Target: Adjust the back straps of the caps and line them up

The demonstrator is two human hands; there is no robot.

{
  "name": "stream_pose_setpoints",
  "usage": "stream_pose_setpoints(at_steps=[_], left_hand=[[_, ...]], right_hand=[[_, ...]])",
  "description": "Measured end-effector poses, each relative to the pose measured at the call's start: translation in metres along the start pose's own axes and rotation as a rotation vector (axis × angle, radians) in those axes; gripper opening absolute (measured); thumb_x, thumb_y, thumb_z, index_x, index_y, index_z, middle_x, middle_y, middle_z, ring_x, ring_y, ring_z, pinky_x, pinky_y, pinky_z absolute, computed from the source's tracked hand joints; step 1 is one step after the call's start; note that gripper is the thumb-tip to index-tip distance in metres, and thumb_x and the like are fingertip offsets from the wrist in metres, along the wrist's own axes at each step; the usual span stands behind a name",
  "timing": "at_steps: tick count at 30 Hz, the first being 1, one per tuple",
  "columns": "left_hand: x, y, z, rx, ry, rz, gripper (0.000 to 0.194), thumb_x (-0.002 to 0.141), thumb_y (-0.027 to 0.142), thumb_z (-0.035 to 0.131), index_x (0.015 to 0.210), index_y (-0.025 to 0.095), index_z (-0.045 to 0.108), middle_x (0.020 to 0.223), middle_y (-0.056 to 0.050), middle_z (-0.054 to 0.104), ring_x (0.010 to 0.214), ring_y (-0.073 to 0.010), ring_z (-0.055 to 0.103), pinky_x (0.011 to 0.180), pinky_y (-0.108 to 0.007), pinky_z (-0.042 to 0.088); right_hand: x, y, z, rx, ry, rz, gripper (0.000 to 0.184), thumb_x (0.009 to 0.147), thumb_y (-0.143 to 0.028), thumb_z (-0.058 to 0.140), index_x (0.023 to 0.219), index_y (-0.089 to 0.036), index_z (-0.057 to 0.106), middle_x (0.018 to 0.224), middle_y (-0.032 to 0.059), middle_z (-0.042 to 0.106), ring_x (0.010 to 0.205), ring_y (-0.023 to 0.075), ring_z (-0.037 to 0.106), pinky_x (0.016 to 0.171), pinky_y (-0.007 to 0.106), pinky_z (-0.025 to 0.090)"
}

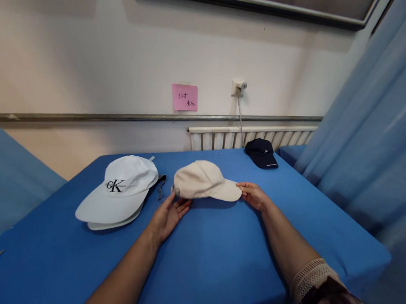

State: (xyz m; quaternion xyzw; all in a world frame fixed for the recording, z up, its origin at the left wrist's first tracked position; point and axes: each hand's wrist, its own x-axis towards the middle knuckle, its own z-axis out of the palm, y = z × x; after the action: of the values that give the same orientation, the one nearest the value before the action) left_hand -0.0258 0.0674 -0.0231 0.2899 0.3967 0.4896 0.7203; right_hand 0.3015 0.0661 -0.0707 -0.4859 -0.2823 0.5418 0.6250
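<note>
Our sleeve [331, 297], lower right; left hand [167, 216], right hand [252, 195] pinch beige cap [201, 180], brim rightward; leftmost white cap [119, 200] reads "CK".

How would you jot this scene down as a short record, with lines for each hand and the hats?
Right hand: gripping the brim tip of a beige cloth baseball cap
Left hand: thumb at that cap's back edge, fingers spread lower down
Left of it: a white cloth cap with black lettering, another pale brim showing beneath
Far right: a dark cloth cap with small pale markings
Surface: blue-covered table
Wall: square pink paper note
</note>
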Motion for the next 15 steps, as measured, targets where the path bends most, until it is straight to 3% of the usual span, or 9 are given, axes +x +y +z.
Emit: stream_pose_setpoints(at_steps=[2, 5, 8, 10, 12, 14, 15], left_hand=[[0.0, -0.003, 0.006, -0.093, -0.043, -0.009, 0.022, 0.092, 0.028, 0.054, 0.107, 0.018, 0.065, 0.107, -0.009, 0.072, 0.095, -0.0189, 0.07, 0.086, -0.033, 0.057], [0.0, -0.007, 0.008, -0.13, -0.056, -0.014, 0.019, 0.09, 0.018, 0.053, 0.103, 0.016, 0.067, 0.102, -0.008, 0.073, 0.093, -0.0174, 0.07, 0.085, -0.03, 0.057], [-0.003, -0.009, 0.008, -0.124, -0.12, -0.037, 0.025, 0.087, 0.013, 0.054, 0.109, 0.017, 0.065, 0.104, -0.008, 0.073, 0.093, -0.0168, 0.07, 0.085, -0.03, 0.057], [-0.005, -0.01, 0.011, -0.123, -0.179, -0.036, 0.03, 0.086, 0.01, 0.054, 0.114, 0.016, 0.063, 0.107, -0.009, 0.072, 0.092, -0.0166, 0.07, 0.085, -0.03, 0.057], [-0.008, -0.009, 0.014, -0.128, -0.242, -0.039, 0.033, 0.085, 0.008, 0.055, 0.117, 0.016, 0.062, 0.11, -0.009, 0.071, 0.093, -0.0172, 0.069, 0.085, -0.03, 0.056], [-0.012, -0.008, 0.017, -0.136, -0.297, -0.041, 0.033, 0.085, 0.008, 0.055, 0.116, 0.015, 0.062, 0.111, -0.01, 0.071, 0.095, -0.0174, 0.068, 0.086, -0.03, 0.055], [-0.013, -0.007, 0.018, -0.135, -0.315, -0.036, 0.031, 0.085, 0.009, 0.056, 0.115, 0.015, 0.063, 0.111, -0.009, 0.071, 0.094, -0.0171, 0.068, 0.086, -0.03, 0.055]], right_hand=[[-0.003, -0.004, -0.003, -0.06, 0.001, -0.007, 0.027, 0.054, -0.014, 0.08, 0.078, -0.008, 0.071, 0.053, -0.0006, 0.059, 0.045, 0.0078, 0.046, 0.047, 0.022, 0.039], [-0.004, -0.011, -0.003, -0.139, 0.118, -0.086, 0.02, 0.059, -0.01, 0.072, 0.079, -0.01, 0.069, 0.057, -0.0007, 0.059, 0.048, 0.0089, 0.046, 0.048, 0.022, 0.039], [-0.017, -0.018, 0.013, -0.186, 0.267, -0.239, 0.027, 0.068, -0.009, 0.063, 0.093, -0.016, 0.067, 0.083, 0.003, 0.065, 0.069, 0.0136, 0.056, 0.062, 0.025, 0.048], [-0.037, -0.017, 0.036, -0.244, 0.271, -0.383, 0.029, 0.073, -0.01, 0.06, 0.099, -0.022, 0.066, 0.105, 0.0049, 0.064, 0.092, 0.0175, 0.058, 0.079, 0.029, 0.05], [-0.063, -0.01, 0.067, -0.553, 0.009, -0.688, 0.026, 0.08, -0.012, 0.057, 0.102, -0.023, 0.066, 0.112, 0.008, 0.063, 0.105, 0.0223, 0.057, 0.093, 0.038, 0.046], [-0.087, 0.003, 0.098, -0.78, -0.273, -0.844, 0.031, 0.084, -0.013, 0.055, 0.112, -0.024, 0.062, 0.116, 0.0077, 0.062, 0.113, 0.0234, 0.055, 0.1, 0.041, 0.043], [-0.095, 0.011, 0.11, -0.862, -0.353, -0.884, 0.036, 0.083, -0.015, 0.059, 0.119, -0.023, 0.058, 0.122, 0.0088, 0.06, 0.117, 0.0239, 0.052, 0.102, 0.042, 0.041]])
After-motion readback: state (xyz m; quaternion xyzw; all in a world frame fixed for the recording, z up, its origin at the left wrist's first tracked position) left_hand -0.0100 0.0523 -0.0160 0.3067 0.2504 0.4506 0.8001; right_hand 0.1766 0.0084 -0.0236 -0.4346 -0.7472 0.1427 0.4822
